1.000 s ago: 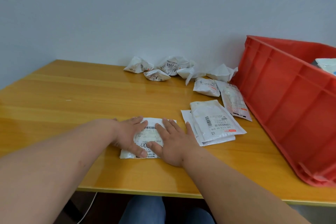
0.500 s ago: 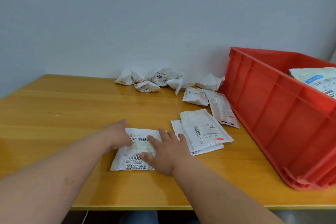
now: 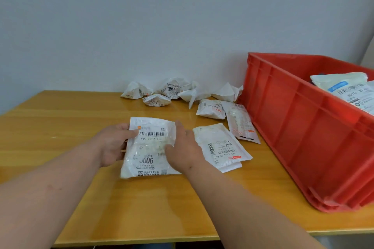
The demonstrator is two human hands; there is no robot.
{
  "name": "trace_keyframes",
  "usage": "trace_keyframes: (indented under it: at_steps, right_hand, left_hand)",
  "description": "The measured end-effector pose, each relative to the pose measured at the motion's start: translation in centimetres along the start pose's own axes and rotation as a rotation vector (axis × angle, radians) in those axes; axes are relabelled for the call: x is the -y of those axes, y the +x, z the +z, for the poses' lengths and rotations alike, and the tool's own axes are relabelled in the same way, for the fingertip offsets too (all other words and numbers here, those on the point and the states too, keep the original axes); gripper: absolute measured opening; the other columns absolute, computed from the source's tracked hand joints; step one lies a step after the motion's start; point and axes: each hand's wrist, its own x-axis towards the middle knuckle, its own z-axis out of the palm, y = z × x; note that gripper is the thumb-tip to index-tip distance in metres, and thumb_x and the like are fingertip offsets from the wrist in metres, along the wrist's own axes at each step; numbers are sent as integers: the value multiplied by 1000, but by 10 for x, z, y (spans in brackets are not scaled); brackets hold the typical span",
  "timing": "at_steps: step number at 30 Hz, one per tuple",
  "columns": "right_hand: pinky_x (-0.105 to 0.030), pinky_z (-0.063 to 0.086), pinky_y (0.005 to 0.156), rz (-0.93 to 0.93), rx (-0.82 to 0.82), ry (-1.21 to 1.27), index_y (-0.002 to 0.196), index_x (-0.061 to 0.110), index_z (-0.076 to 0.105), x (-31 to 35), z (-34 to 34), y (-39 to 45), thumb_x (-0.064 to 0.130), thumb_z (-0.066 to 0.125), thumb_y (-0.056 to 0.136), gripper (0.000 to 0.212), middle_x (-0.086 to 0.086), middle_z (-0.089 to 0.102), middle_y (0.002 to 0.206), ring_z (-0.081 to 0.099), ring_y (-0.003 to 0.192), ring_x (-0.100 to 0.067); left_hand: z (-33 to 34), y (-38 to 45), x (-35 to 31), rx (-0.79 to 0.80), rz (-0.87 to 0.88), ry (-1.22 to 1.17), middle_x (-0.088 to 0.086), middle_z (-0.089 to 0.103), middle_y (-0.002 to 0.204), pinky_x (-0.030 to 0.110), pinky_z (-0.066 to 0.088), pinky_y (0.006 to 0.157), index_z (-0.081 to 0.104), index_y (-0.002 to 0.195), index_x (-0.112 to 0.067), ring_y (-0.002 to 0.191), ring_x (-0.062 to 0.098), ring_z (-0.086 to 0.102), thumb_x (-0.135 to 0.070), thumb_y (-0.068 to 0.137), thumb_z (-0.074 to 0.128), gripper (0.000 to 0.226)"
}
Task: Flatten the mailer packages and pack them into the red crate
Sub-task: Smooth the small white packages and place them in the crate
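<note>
A flattened white mailer (image 3: pixel 150 147) with a barcode label is tilted up off the wooden table (image 3: pixel 60 123), its near edge low. My left hand (image 3: pixel 113 145) grips its left side, thumb across the label. My right hand (image 3: pixel 183 147) holds its right edge with fingers curled over it. Two flattened mailers (image 3: pixel 221 146) lie stacked just right of my hands. The red crate (image 3: pixel 299 127) stands at the right with flat mailers (image 3: pixel 348 91) inside.
Several crumpled white mailers (image 3: pixel 172 90) lie along the wall at the back of the table. Two more mailers (image 3: pixel 238 121) rest beside the crate's left wall. The table's front edge runs close below my forearms.
Both hands were pressing the mailer flat on the table; now they hold its sides and have lifted its far edge. The view has shifted right, showing more of the crate.
</note>
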Motion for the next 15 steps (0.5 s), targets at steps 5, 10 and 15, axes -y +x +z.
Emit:
trace_keyframes:
  at_steps: [5,10,15]
  right_hand:
    - [-46,31,105,51,-173,-123,151,23,26,-13,-29,2,18,40,97,56,-5,40,147,41,131,-29]
    - [-47,26,110,249,-225,-262,147,21,31,-46,-62,3,20,46,90,60,-7,40,146,34,135,-31]
    - [-46,34,107,577,-28,-223,150,18,23,-79,-80,11,36,48,89,68,-9,36,149,38,134,-34]
  left_hand:
    - [26,7,-1,-31,-20,-50,18,71,108,49,55,79,61,113,-7,102,36,66,-8,98,54,16]
    - [49,20,8,-19,-65,-15,19,72,100,47,56,68,61,98,-7,88,35,69,-7,96,58,3]
    - [64,36,15,-217,52,322,14,69,93,45,57,74,60,88,-12,86,33,67,-18,96,59,11]
